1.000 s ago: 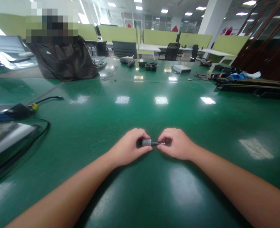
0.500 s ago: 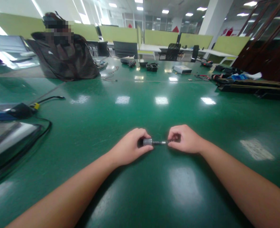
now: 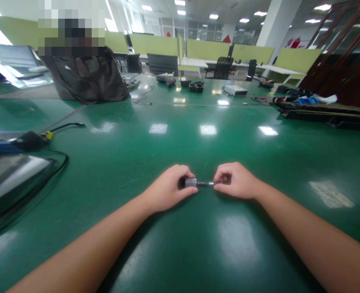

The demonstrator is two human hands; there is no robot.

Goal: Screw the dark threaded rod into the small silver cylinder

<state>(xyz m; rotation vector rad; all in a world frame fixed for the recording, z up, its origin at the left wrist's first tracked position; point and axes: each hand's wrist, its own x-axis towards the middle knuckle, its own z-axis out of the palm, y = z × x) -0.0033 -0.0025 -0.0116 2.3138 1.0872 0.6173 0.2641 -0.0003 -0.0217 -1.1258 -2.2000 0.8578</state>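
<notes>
My left hand [image 3: 172, 187] is closed around a short grey metal cylinder [image 3: 191, 182], thumb and index finger on its sides. From the cylinder a thin dark shaft [image 3: 203, 184] with a brighter end points right, like a small screwdriver. The shaft lies level, just over the green table. At its tip, the thumb and index finger of my right hand [image 3: 236, 181] are pinched together. Whether those fingers grip the tip itself or a small piece on it is too fine to make out.
The glossy green table [image 3: 180, 150] spreads out all around. On the left lie a blue-and-black device [image 3: 12, 142] and a black cable [image 3: 64, 160]. A dark bag [image 3: 90, 79] stands far left; black panels [image 3: 329, 114] and a white box [image 3: 235, 90] sit towards the back.
My right hand has shifted slightly left, so its fingertips now meet the shaft's tip more closely. The left hand keeps its hold on the cylinder, almost still.
</notes>
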